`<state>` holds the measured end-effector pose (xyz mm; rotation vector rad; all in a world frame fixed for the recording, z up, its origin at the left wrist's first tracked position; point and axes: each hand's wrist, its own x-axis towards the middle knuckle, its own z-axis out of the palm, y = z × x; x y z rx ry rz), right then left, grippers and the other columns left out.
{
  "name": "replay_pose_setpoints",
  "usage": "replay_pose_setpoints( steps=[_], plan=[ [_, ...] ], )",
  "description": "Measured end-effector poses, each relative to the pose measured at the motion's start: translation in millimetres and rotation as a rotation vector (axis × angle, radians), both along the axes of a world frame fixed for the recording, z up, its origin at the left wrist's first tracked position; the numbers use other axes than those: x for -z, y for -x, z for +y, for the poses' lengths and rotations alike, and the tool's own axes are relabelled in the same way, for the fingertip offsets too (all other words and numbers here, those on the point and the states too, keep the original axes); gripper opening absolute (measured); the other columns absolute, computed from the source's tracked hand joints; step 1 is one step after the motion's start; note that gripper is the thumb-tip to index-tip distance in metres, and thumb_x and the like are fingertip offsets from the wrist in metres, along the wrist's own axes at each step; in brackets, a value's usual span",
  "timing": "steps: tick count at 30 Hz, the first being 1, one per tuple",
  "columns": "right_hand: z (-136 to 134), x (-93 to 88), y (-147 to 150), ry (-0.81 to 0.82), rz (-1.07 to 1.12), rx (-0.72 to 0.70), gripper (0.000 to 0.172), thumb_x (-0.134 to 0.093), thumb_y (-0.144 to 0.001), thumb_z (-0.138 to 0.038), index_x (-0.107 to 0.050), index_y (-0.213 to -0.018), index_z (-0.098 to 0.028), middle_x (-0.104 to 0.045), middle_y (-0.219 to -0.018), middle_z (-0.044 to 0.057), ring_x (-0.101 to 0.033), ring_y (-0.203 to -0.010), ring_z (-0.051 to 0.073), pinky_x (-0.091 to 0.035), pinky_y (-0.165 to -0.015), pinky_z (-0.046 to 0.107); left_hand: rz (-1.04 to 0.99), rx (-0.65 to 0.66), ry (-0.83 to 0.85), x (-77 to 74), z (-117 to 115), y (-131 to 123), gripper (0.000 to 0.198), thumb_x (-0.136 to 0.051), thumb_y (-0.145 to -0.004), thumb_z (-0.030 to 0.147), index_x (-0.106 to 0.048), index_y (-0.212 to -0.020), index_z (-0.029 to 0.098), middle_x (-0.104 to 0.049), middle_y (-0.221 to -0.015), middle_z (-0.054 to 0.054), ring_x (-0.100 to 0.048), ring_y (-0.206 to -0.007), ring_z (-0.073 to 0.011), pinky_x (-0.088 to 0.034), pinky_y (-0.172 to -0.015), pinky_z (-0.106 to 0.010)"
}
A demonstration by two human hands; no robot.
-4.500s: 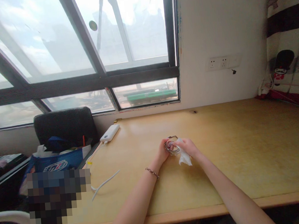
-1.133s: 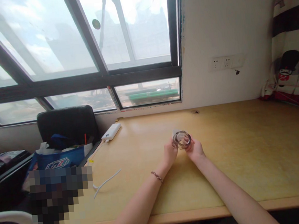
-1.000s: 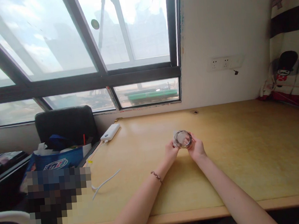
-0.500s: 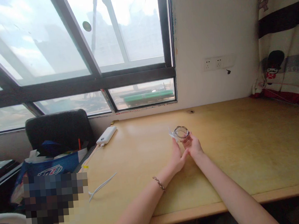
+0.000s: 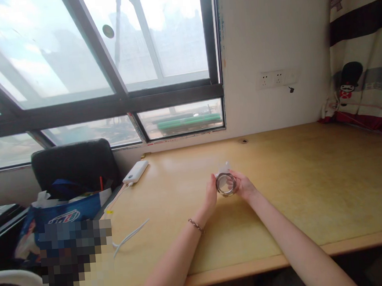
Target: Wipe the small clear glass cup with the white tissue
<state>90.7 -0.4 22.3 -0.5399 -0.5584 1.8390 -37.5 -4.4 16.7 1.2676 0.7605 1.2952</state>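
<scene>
A round, clear object with a dark metallic rim [image 5: 226, 184] is held above the wooden table [image 5: 168, 193], its open-looking round face turned toward me. My left hand [image 5: 210, 191] grips its left side, with a braided bracelet on that wrist. On the other side, my right hand [image 5: 243, 184] is closed on its right edge, and some fingers show blurred through the clear middle. A whitish, see-through piece [image 5: 225, 166] sticks up behind the rim; I cannot tell whether it is joined to the object.
A white power bank [image 5: 136, 172] with a cable lies at the table's left edge. Nearer to me is a loose white cable [image 5: 130, 238]. Left of the table, a blue bag [image 5: 67, 214] rests on a black chair [image 5: 75, 163]. Wall sockets [image 5: 272, 79] are above the table's back edge.
The object has moved a little left and nearer, and its round face has turned toward me. My left hand has shifted left to its side. The whitish piece now shows behind it.
</scene>
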Motion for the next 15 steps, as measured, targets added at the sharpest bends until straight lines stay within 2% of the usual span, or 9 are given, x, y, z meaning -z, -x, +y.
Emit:
replay_pose_setpoints(
  steps=[5,9,13,15],
  plan=[
    [2.0,1.3,1.8,0.076,-0.053,0.076,0.014,-0.056,-0.074,-0.027,-0.054,-0.069,-0.014,-0.059,-0.053,0.0,-0.049,-0.038,0.008,-0.04,-0.037,0.019,-0.184,0.092,0.173,12.0,11.7,-6.7,0.053,-0.047,-0.07,0.057,-0.062,-0.088,0.009,-0.064,-0.091,-0.012,-0.056,-0.091,-0.0245,-0.038,-0.087,-0.036],
    [2.1,-1.3,-1.3,0.114,-0.015,0.162,0.019,-0.05,-0.077,-0.032,-0.056,-0.074,-0.014,-0.064,-0.064,0.004,-0.058,-0.05,0.013,-0.048,-0.047,0.023,-0.365,0.174,0.35,12.9,11.9,-12.4,0.044,-0.047,-0.075,0.048,-0.06,-0.092,0.01,-0.062,-0.095,-0.011,-0.054,-0.095,-0.0228,-0.037,-0.088,-0.036],
    [-3.7,-6.5,1.3,0.018,0.03,0.153,0.011,-0.051,-0.071,-0.016,-0.057,-0.08,-0.013,-0.066,-0.078,0.006,-0.062,-0.072,0.015,-0.051,-0.063,0.027,-0.514,0.249,0.426,6.6,9.8,-8.4,0.043,-0.039,-0.08,0.046,-0.056,-0.099,0.012,-0.058,-0.104,-0.011,-0.053,-0.097,-0.0207,-0.039,-0.087,-0.033],
    [-7.9,-9.3,6.3,-0.097,0.037,0.128,0.023,-0.056,-0.065,-0.008,-0.056,-0.087,-0.015,-0.066,-0.087,0.005,-0.061,-0.081,0.016,-0.049,-0.071,0.029,-0.564,0.248,0.422,4.7,9.8,-4.7,0.042,-0.036,-0.081,0.045,-0.055,-0.101,0.013,-0.058,-0.104,-0.01,-0.053,-0.095,-0.0194,-0.04,-0.083,-0.032]
  ],
)
